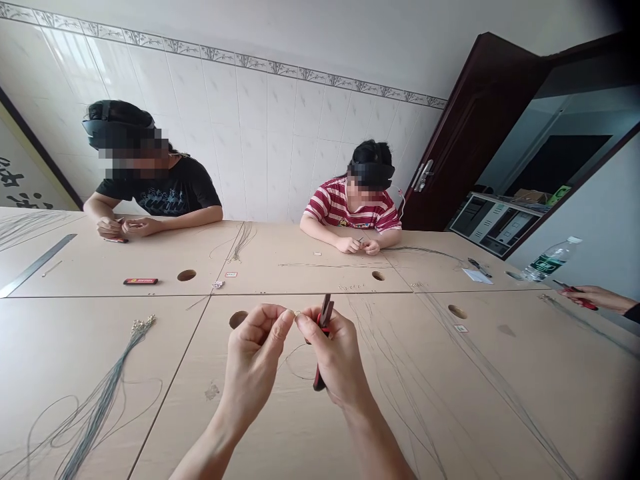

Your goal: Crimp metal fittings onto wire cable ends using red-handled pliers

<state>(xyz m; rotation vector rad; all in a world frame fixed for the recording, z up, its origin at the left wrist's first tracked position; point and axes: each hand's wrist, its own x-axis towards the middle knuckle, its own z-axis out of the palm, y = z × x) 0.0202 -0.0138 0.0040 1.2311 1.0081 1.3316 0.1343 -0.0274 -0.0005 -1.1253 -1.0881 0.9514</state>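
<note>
My left hand (257, 357) is closed in a pinch, thumb against forefinger, at the end of a thin wire (289, 360). A tiny gold-coloured piece (297, 313) shows where the fingertips of both hands meet; its shape is too small to make out. My right hand (340, 357) pinches at the same spot and also grips pliers (325, 319) with dark jaws and red-and-black handles, jaws pointing up. The wire's loop hangs between my hands, above the table (200, 433). To the left lies a bundle of grey-green wires (113, 380) with gold-coloured ends.
Across the table sit two people with hands at work. At right, another person's hand (583, 297) holds red-handled pliers, near a water bottle (553, 260). Loose wires (400, 373) lie on my right. A red-and-black box (141, 281), a steel ruler (43, 263) and cable holes (457, 311) are about.
</note>
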